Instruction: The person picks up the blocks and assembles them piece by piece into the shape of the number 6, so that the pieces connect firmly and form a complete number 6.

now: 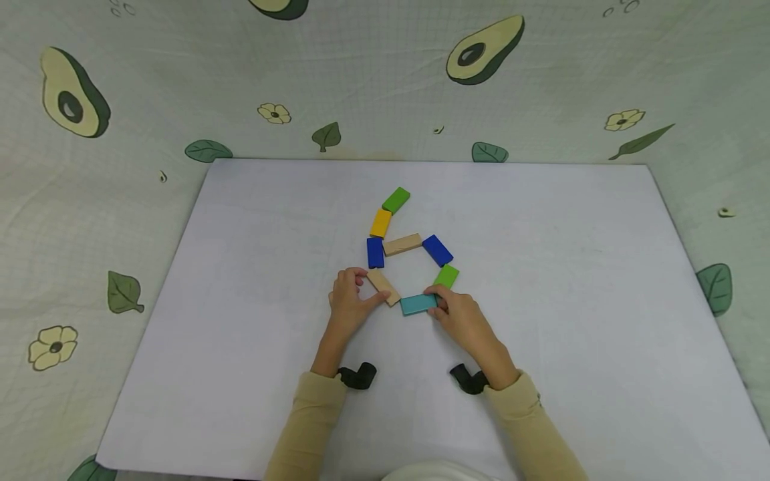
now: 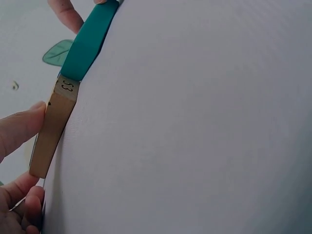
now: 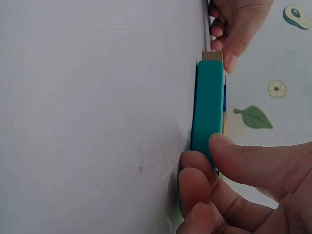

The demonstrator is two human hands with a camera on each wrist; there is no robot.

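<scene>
Both hands are on flat rectangular blocks at the bottom of a ring laid on the white table. My left hand (image 1: 349, 304) holds a plain wooden block (image 1: 383, 287) at its two ends, the thumb at the lower one. In the left wrist view, dark marks show on that wooden block's (image 2: 56, 122) end. My right hand (image 1: 466, 321) pinches the right end of a teal block (image 1: 418, 304) between thumb and fingers. The teal block's (image 3: 208, 102) other end meets the wooden block. A green block (image 1: 446, 276) lies just above the right hand.
A blue block (image 1: 438, 250), another wooden block (image 1: 402, 244) and a second blue block (image 1: 375, 252) continue the ring. From there a yellow block (image 1: 381, 223) and a green block (image 1: 396, 200) curve upward. Avocado-print cloth (image 1: 385, 80) surrounds the white table (image 1: 271, 220).
</scene>
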